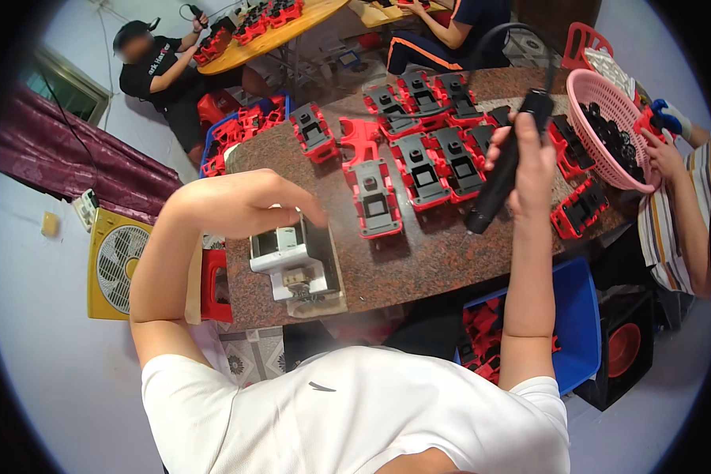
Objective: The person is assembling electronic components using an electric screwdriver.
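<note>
My right hand point(532, 158) is wrapped around a black corded electric screwdriver point(504, 178), raised over the right half of the table with its tip slanting down to the left. At the table's left front, my left hand point(245, 203) bends over a silver metal fixture point(299, 265). Its fingers curl down at the fixture's top, and whatever lies between them is hidden. Several red and black plastic housings point(374, 199) stand in rows across the middle of the table. A separate red part point(360, 138) lies behind the nearest one.
A pink basket point(581, 118) of black round parts stands at the right, beside a co-worker's hand point(665, 158). Below the table's edge is a blue bin point(578, 324) holding red parts. A yellow fan point(118, 265) stands left. Other people work at a yellow table point(292, 35) behind.
</note>
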{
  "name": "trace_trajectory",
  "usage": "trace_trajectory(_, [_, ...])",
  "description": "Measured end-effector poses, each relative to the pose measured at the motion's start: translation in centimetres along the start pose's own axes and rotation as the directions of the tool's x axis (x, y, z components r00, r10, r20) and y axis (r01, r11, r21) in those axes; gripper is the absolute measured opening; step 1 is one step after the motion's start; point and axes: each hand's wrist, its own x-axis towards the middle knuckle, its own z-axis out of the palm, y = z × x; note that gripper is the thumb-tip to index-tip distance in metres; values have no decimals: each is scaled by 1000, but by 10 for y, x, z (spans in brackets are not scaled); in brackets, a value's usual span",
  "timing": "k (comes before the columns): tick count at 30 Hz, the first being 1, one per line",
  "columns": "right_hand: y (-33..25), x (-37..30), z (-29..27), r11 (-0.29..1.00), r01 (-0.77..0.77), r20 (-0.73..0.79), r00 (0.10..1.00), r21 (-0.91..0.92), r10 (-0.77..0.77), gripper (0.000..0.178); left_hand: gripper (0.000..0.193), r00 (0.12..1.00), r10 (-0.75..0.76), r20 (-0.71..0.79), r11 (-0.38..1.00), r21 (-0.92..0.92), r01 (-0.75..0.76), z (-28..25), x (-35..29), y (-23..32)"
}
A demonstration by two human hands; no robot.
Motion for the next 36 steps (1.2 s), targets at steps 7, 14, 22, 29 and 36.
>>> trace_trajectory(7, [29, -39, 41, 971, 143, 121, 985, -193, -121, 45, 59, 879, 16, -477, 915, 362, 180, 28, 92, -217])
trace_trajectory(14, [60, -77, 32, 978, 38, 65, 998, -204, -25, 44, 40, 861, -22, -508, 850, 444, 284, 62, 144, -236])
trace_trajectory(22, [66, -88, 22, 977, -30, 19, 999, -211, 35, 41, 33, 773, 272, -574, 897, 441, 12, 31, 152, -229])
trace_trajectory(29, [72, -100, 16, 965, -24, 48, 998, -262, 38, 52, 41, 968, 34, -248, 695, 702, 156, 19, 194, -215])
trace_trajectory(36, [75, -110, 10, 981, -89, 15, 996, -174, 93, 43, 53, 869, 369, -330, 660, 752, 6, 14, 187, -246])
